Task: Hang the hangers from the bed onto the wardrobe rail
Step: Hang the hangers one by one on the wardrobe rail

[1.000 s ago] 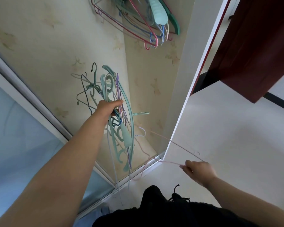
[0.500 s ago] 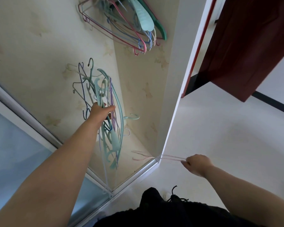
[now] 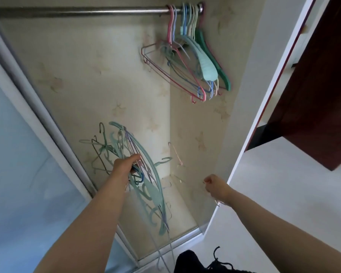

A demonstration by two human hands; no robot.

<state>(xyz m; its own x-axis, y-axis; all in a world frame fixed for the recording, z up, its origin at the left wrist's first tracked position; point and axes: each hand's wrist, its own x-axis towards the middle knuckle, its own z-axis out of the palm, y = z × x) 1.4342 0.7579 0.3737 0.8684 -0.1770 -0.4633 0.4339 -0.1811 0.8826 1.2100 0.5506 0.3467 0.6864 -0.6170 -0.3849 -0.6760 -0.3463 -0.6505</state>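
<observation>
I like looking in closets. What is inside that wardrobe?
Inside the wardrobe, hung hangers bunch at the right end of the rail. The left hand holds a bundle of hangers in the opening, hiding part of the floor behind it.

dark red door point(image 3: 313, 91) ajar at right, frosted blue sliding panel point(image 3: 22, 174) at left, pale floor point(image 3: 274, 194) between

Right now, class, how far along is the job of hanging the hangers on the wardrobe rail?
Done: a cluster of hangers already hangs at the right end of the rail. In hand: the left hand grips a large tangled bundle, and the right hand pinches one thin pink hanger, blurred, low inside the wardrobe. Left: that hanger and the whole bundle. The bed is out of view.
</observation>
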